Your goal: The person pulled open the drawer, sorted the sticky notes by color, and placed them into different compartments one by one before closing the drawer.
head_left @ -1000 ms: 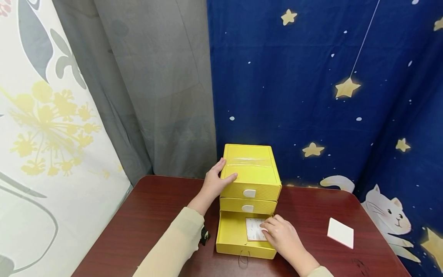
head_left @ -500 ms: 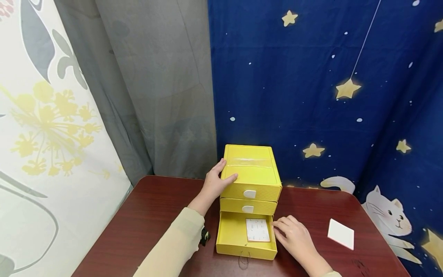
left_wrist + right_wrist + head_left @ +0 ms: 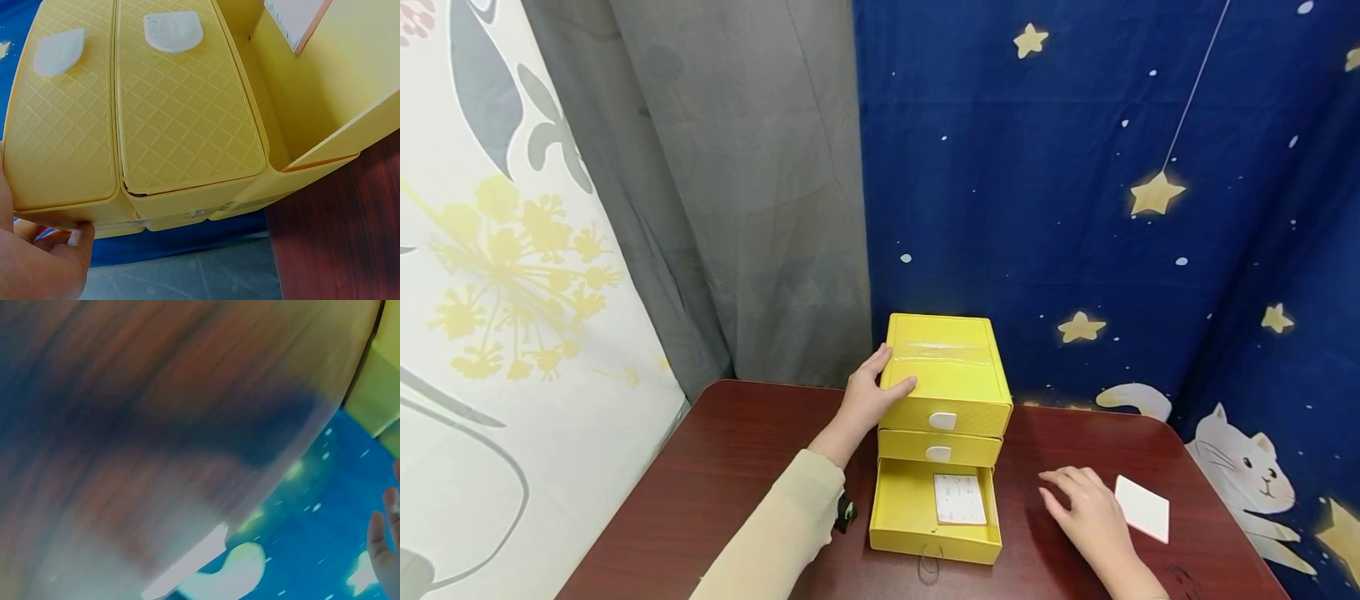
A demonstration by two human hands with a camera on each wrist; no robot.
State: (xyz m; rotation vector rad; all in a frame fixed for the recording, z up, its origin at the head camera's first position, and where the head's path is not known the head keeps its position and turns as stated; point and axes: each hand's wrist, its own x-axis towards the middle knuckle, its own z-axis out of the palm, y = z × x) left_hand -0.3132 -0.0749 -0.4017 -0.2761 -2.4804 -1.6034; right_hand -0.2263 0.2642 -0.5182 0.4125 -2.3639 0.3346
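Observation:
A yellow chest of drawers (image 3: 943, 371) stands on the table, its bottom drawer (image 3: 898, 521) pulled out. Inside that drawer lies a small, pale printed card or notepad (image 3: 960, 500), flat towards the right side. My left hand (image 3: 863, 393) grips the chest's upper left edge, thumb over the top; part of the hand appears at the chest's side in the left wrist view. To the right of the drawer, my right hand (image 3: 1088, 510) is over the table with loosely bent fingers, holding nothing. Just beyond it lies a square white pad (image 3: 1144, 508).
The two upper drawers (image 3: 970, 450) are closed and have white tabs. A thin loop of cord (image 3: 929, 567) hangs at the bottom drawer's front. The dark red table (image 3: 760, 467) ends at a grey curtain (image 3: 760, 208) and a blue starry curtain (image 3: 970, 208).
My right hand has let go of the printed card in the drawer and moved right, towards the white pad. The left hand stays at the chest's edge.

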